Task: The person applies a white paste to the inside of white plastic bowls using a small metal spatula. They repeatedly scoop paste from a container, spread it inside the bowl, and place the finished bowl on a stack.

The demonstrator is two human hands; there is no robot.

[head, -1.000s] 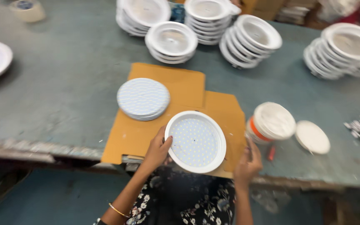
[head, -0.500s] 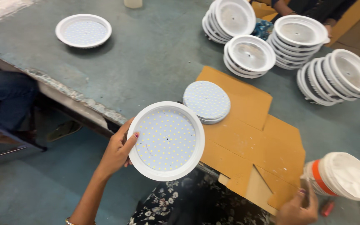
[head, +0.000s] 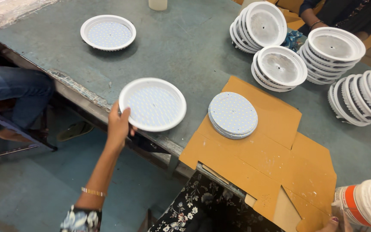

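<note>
1. The left hand (head: 117, 124) grips the near-left rim of a white round housing (head: 152, 104) fitted with an LED disc, holding it at the near table (head: 185, 47) edge.
2. Judgement: a one-sided rim grip lets the housing tip; keeping it level and touching only the rim, not the LED face, would keep it steady.
3. The right hand (head: 332, 224) shows only fingertips at the bottom right edge, against a white tub (head: 368, 205) with an orange band; whether it grips I cannot tell. The tub's contents are hidden.
4. A second filled housing (head: 107, 32) lies far left.
5. Bare LED discs (head: 232, 115) are stacked on the cardboard (head: 288, 167), just right of the held housing.
6. Empty housings (head: 280, 66) stand in stacks at the far right, nothing in them.
</note>
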